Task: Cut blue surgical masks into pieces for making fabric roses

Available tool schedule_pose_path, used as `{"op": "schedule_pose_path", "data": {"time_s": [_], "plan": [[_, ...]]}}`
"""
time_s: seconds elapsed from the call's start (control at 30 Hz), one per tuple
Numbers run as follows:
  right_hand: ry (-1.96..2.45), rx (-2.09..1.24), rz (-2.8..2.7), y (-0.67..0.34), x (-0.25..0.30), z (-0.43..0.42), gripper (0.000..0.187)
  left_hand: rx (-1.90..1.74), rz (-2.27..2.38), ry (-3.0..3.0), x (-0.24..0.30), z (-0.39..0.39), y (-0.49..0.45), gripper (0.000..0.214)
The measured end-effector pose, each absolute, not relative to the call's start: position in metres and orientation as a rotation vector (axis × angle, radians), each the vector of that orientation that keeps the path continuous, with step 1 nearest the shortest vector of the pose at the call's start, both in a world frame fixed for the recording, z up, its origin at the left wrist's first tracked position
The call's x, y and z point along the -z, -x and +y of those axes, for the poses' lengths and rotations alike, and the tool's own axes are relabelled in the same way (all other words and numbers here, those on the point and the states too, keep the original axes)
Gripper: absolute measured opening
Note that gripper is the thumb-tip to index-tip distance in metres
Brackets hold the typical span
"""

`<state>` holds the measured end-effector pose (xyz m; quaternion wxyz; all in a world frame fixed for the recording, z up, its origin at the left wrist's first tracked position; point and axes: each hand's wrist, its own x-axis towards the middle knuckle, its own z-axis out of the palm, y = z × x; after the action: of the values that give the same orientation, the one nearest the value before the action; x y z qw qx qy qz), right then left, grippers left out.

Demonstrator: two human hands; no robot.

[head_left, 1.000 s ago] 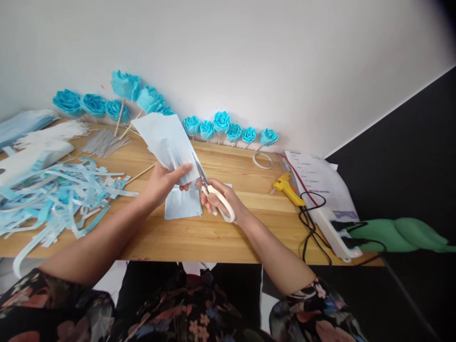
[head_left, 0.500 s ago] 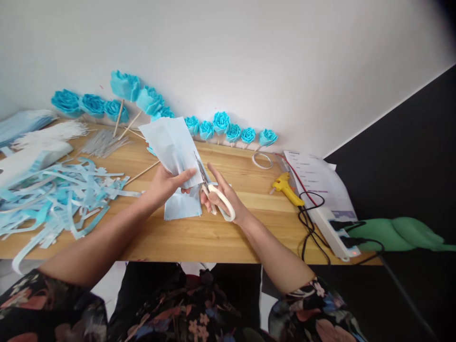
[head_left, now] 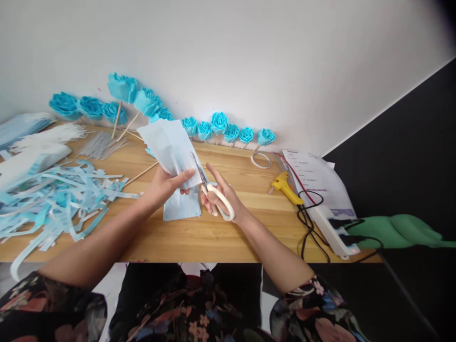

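Observation:
My left hand (head_left: 164, 186) pinches the lower end of a pale blue sheet (head_left: 171, 145) and holds it up, tilted to the left, above the wooden table (head_left: 199, 237). My right hand (head_left: 223, 199) grips white-handled scissors (head_left: 213, 192) with the forefinger stretched out. The blades point up and meet the sheet's right edge. Another pale blue piece (head_left: 181, 205) lies flat on the table under both hands.
A heap of blue strips (head_left: 53, 194) covers the left of the table. Blue paper flowers (head_left: 221, 126) on sticks line the wall. A tape ring (head_left: 261, 160), yellow glue gun (head_left: 286, 186), printed papers (head_left: 313, 178), power strip (head_left: 331, 232) and black cables lie right.
My left hand turned the sheet slightly and brought it nearer the scissors. My right forefinger stretched out from the handle. The blades stay at the sheet's right edge.

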<state>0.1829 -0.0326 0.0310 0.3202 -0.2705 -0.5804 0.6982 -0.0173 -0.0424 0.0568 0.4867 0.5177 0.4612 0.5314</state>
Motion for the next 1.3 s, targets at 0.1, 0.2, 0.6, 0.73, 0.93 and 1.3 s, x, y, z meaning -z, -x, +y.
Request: {"op": "schedule_pose_path", "data": {"time_s": [0.1,0.2,0.6,0.73,0.93,1.3], "plan": [[0.699,-1.842,-1.514,-0.183,-0.031,-0.033,0.11,-1.29,1.115,-1.251,-0.057,-0.042,0.017,0.033],[0.696,-1.843,-1.508,-0.183,-0.032,-0.033,0.11,-1.285,1.112,-1.256,-0.058,-0.043,0.017,0.034],[0.728,-1.842,-1.481,-0.181,-0.033,-0.035,0.11,-1.256,1.115,-1.275,-0.062,-0.045,0.017,0.031],[0.734,-1.842,-1.486,-0.181,-0.032,-0.034,0.112,-1.259,1.083,-1.278,-0.06,-0.044,0.016,0.033],[0.744,-1.856,-1.484,-0.18,-0.032,-0.033,0.114,-1.392,1.222,-1.114,-0.05,-0.037,0.024,0.045],[0.689,-1.813,-1.561,-0.181,-0.033,-0.034,0.107,-1.433,1.282,-1.198,-0.052,-0.041,0.02,0.047]]}}
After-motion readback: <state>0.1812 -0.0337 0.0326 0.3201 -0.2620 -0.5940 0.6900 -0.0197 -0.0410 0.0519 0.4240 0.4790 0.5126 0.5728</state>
